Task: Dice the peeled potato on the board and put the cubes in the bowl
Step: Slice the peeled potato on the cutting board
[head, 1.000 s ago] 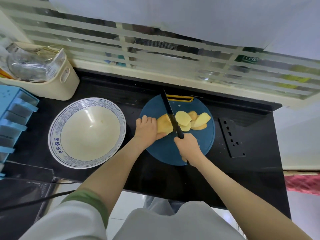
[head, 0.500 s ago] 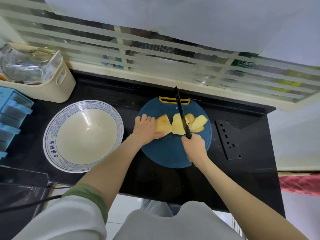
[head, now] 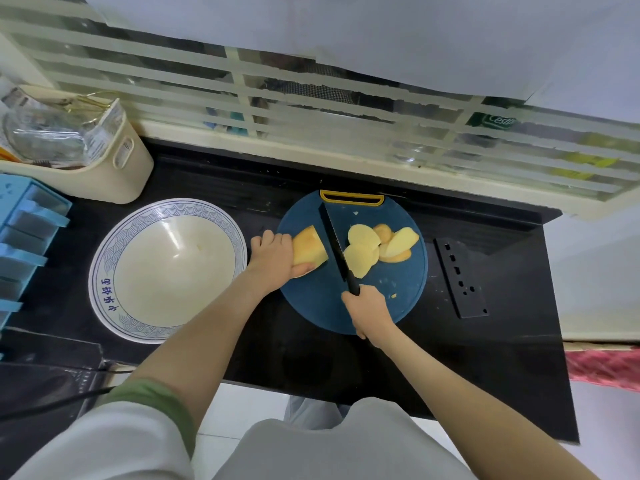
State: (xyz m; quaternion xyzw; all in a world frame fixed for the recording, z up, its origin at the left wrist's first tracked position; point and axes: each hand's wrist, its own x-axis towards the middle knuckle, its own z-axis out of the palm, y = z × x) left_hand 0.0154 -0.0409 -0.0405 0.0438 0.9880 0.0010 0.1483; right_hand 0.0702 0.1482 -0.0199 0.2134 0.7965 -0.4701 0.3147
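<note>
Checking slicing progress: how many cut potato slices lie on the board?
5 visible, overlapping in one pile right of the knife: two near the blade, three farther right; more may hide underneath.

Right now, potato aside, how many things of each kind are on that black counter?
Bowl: 1
Board: 1
Knife: 1, gripped by the right hand
Basket: 1
Holed plate: 1
Blue rack: 1, at the left edge
Total: 6
</note>
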